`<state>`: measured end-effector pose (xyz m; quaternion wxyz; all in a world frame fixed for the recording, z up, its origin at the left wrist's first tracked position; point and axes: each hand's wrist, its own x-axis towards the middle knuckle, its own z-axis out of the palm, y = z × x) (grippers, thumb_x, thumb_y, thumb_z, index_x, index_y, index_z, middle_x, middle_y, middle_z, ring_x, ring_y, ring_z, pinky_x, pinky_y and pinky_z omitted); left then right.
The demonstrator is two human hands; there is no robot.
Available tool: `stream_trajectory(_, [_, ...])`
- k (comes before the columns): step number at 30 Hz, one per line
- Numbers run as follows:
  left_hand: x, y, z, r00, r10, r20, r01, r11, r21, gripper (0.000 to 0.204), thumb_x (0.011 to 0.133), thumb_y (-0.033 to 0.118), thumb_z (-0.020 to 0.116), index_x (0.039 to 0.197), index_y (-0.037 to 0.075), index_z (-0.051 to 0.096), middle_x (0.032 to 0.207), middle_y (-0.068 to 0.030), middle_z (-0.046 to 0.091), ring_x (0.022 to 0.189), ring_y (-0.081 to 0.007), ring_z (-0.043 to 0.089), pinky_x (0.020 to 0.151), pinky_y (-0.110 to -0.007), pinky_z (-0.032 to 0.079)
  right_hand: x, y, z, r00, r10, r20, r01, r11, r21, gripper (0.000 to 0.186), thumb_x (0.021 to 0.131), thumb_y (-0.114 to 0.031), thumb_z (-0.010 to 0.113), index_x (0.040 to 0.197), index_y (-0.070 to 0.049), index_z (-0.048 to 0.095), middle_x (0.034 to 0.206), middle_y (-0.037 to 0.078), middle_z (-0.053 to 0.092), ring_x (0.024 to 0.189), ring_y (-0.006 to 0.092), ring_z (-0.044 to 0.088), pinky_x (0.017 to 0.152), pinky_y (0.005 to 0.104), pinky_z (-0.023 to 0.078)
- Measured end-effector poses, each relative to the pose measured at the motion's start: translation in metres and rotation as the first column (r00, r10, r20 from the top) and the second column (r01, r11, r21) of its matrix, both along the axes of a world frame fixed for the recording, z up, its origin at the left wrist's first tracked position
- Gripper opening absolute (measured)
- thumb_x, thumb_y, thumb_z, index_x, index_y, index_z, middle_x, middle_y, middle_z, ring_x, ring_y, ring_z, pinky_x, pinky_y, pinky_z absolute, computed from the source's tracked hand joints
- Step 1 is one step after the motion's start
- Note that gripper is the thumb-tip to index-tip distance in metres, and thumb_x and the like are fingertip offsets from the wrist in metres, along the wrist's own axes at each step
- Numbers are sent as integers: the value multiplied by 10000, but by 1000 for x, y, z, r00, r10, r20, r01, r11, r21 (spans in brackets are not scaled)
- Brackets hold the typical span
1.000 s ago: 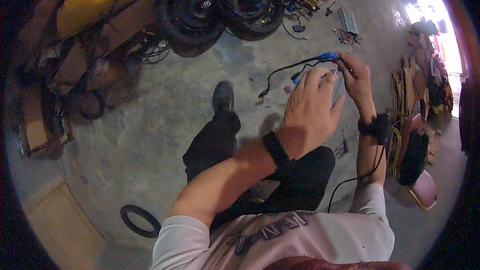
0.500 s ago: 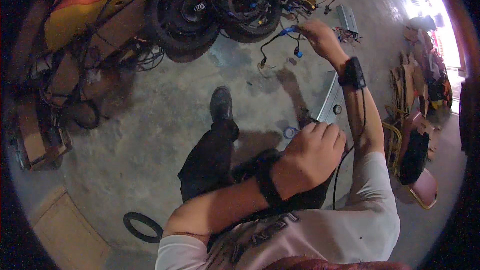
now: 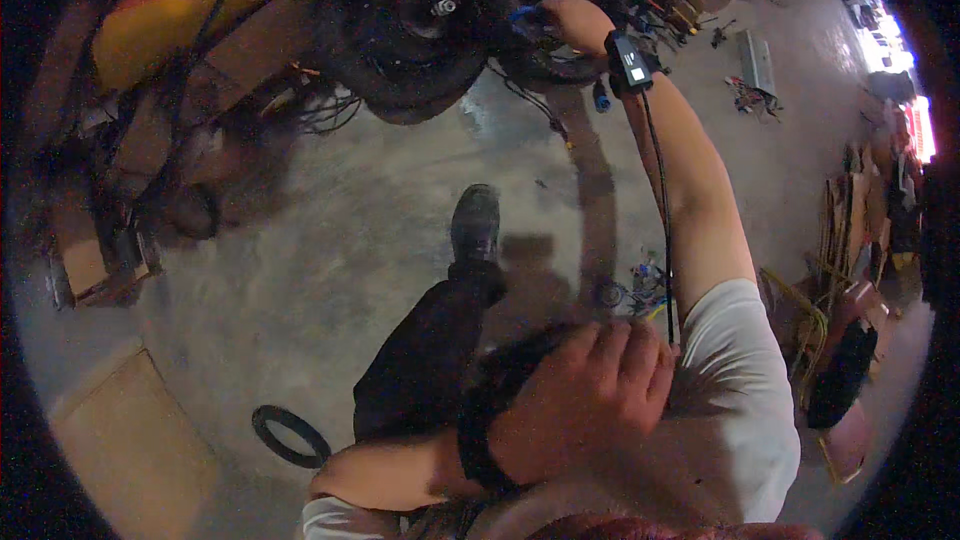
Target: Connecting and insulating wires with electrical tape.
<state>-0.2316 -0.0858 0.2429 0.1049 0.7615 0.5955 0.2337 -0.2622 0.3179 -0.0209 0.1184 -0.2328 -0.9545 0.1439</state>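
My right hand (image 3: 572, 18) is stretched out over the right one of two black-tyred wheels (image 3: 560, 65), its index finger pointing away. Its other fingers are curled round a dark cable with a blue section (image 3: 524, 16) showing beside them. A blue connector (image 3: 601, 96) hangs below the wrist, and a thin dark lead (image 3: 540, 105) trails over the floor. Close to my body, my left hand (image 3: 590, 390) is closed with its knuckles up; whatever its fingers hold is hidden. The left wheel (image 3: 400, 90) lies beside the other.
A silver box (image 3: 757, 62) with loose wires lies at the far right. More tangled wires (image 3: 645, 285) are beside my right arm. A black ring (image 3: 290, 435) lies near left, by a cardboard sheet (image 3: 135, 435). Flattened cardboard (image 3: 850, 200) stands at right, orange-yellow panels (image 3: 160, 30) at far left.
My right hand has moved farther away and leftward over the wheel, carrying the blue-sectioned cable. My left hand has drawn down nearer to my body. The whole view has shifted somewhat.
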Motion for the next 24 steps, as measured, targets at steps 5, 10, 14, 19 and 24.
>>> stream_trajectory(5, [13,-5,6,999,-22,50,24,998,-57,221,790,182,605,949,34,646,915,-91,631,822,-208,610,692,-325,500,-16,15,-16,958,94,270,-146,973,180,415,756,14,570,1158,-64,637,1490,206,305,1116,395,581,926,430,502])
stream_trajectory(10, [10,-4,6,998,-5,65,7,999,-31,259,769,172,573,945,-6,640,898,-109,622,829,-207,599,706,-308,485,-13,-1,-17,952,-47,302,51,999,-4,462,748,33,569,1194,-73,619,1385,205,416,1093,403,581,921,433,500])
stream_trajectory(14, [11,-3,5,999,-34,34,36,999,-33,195,832,226,651,928,56,663,957,-88,644,817,-219,624,707,-350,529,23,-20,-12,996,-33,80,30,999,32,462,763,37,562,1208,-79,604,1315,189,458,1098,404,565,910,436,498])
stream_trajectory(19, [16,-2,2,995,-56,79,63,994,-89,197,865,249,654,888,53,657,932,-91,647,806,-218,623,692,-348,533,81,-50,-2,985,-119,-124,123,992,25,419,790,21,564,1200,-63,584,1296,176,466,1101,403,555,888,431,492])
stream_trajectory(24, [22,-3,4,991,-114,69,118,992,-53,193,860,234,660,891,44,653,955,-104,641,810,-223,615,713,-358,530,137,-78,20,948,-220,-230,226,974,-1,276,830,21,570,1099,-30,602,1276,169,485,1097,392,552,885,412,472])
